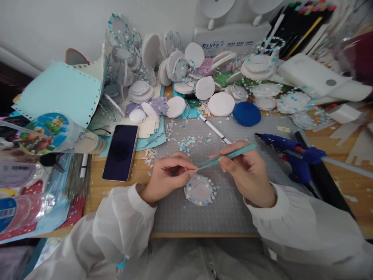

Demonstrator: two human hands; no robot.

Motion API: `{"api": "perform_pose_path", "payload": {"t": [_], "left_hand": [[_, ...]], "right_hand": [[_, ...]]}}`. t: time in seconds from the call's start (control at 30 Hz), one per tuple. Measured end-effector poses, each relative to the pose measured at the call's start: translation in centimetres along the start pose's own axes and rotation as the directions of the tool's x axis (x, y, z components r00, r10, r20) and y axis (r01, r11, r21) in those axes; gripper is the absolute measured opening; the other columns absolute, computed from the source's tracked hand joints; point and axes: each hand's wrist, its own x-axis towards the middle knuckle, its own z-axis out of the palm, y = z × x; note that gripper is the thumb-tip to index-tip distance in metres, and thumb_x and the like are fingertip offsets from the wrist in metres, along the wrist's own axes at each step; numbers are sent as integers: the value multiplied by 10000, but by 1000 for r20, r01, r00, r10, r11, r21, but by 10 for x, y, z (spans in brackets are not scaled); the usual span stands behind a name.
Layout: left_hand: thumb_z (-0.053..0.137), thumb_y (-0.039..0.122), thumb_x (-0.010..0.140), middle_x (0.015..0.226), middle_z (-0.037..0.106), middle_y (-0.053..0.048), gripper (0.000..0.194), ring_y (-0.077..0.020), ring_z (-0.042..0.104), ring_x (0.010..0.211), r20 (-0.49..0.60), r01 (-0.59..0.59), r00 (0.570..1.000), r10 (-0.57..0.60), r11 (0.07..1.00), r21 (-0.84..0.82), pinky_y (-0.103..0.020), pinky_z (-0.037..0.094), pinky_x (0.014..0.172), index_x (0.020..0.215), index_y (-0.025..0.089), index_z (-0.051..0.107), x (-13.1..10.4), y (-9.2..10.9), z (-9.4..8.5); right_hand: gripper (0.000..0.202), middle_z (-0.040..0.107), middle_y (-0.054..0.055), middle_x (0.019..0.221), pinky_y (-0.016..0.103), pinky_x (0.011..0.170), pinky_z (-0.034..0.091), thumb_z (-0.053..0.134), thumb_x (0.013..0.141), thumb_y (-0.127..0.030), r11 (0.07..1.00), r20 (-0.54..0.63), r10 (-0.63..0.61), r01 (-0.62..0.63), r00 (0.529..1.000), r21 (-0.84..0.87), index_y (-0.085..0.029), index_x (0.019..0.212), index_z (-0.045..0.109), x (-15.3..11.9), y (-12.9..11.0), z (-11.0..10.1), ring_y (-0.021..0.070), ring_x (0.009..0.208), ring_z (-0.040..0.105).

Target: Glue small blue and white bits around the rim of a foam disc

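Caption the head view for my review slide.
Teal tweezers in the right hand meet the pinching left hand near a blue-flecked round piece.

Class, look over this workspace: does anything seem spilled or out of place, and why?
Yes: blue and white bits lie scattered on the grey cutting mat beyond the tweezers, some on the wooden tabletop near the smartphone. They look spilled, loose and in no container.

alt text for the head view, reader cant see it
A person's right hand holds teal tweezers, tips at the pinched left hand, near a small round piece edged in blue and white on a grey cutting mat. A phone lies to the left, a blue glue gun to the right, and white discs crowd the back.
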Motion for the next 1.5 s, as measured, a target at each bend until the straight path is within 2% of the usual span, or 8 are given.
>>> {"api": "perform_pose_path", "payload": {"t": [0.43, 0.67, 0.83, 1.03, 1.17, 1.23, 1.37, 1.5], "left_hand": [[726, 194, 742, 707, 633, -29, 45, -101, 548, 637, -8, 35, 999, -35, 999, -35, -222, 413, 552, 778, 194, 752, 0, -3, -1], [730, 203, 742, 690, 640, -26, 33, -105, 563, 652, -17, 42, 999, -43, 996, -82, -226, 438, 581, 761, 191, 754, 2, -2, -1], [722, 175, 748, 679, 631, -9, 57, -95, 555, 646, -30, 54, 998, -59, 990, -130, -223, 438, 592, 770, 212, 758, 2, -5, -2], [731, 181, 739, 698, 646, -12, 46, -103, 561, 664, -47, 87, 994, -96, 983, -162, -232, 442, 611, 761, 213, 755, 2, -7, -3], [737, 177, 732, 690, 640, -2, 45, -93, 553, 650, -58, 98, 992, -110, 979, -178, -220, 432, 595, 752, 214, 753, 2, -8, -2], [738, 172, 732, 691, 640, -1, 48, -91, 553, 651, -58, 98, 992, -110, 978, -183, -217, 432, 597, 751, 214, 752, 2, -8, -2], [728, 162, 743, 707, 647, -2, 65, -90, 558, 673, -49, 91, 993, -103, 977, -193, -216, 437, 622, 756, 221, 752, 2, -9, -3], [736, 186, 737, 694, 640, -14, 32, -102, 551, 664, -41, 102, 993, -110, 981, -164, -231, 434, 606, 751, 210, 753, 3, -8, -4]], "right_hand": [[115, 603, -21, 755, 330, 667, 564, 701, 805, -239, 1000, -6, -12, 12, 1000, 13, -267, 890, 629, -1, 2, 2, 124, 631, 598], [91, 598, -42, 729, 235, 463, 423, 681, 825, -250, 997, -19, 32, -31, 999, 67, -267, 887, 617, -2, 8, 4, 92, 557, 536], [100, 650, -30, 793, 237, 475, 412, 667, 834, -224, 993, -5, 22, -21, 1000, 119, -269, 899, 605, -4, 9, 6, 91, 560, 528], [130, 659, -20, 809, 267, 568, 488, 678, 814, -174, 991, 1, -55, 54, 999, 122, -266, 889, 623, -5, 7, 7, 108, 622, 588], [189, 704, -7, 849, 219, 497, 445, 651, 820, -104, 985, 34, -103, 97, 994, 141, -270, 912, 638, -5, 6, 7, 114, 673, 613], [193, 712, -6, 866, 219, 505, 458, 647, 823, -102, 985, 36, -105, 99, 994, 143, -271, 917, 640, -4, 6, 7, 117, 692, 626], [155, 679, -19, 822, 295, 677, 543, 689, 795, -139, 991, 10, -74, 73, 997, 116, -264, 875, 644, -3, 4, 6, 143, 769, 673], [142, 652, -16, 820, 311, 673, 563, 727, 765, -190, 997, -24, -21, 23, 999, 75, -257, 844, 630, -2, 1, 4, 176, 801, 694]]}}
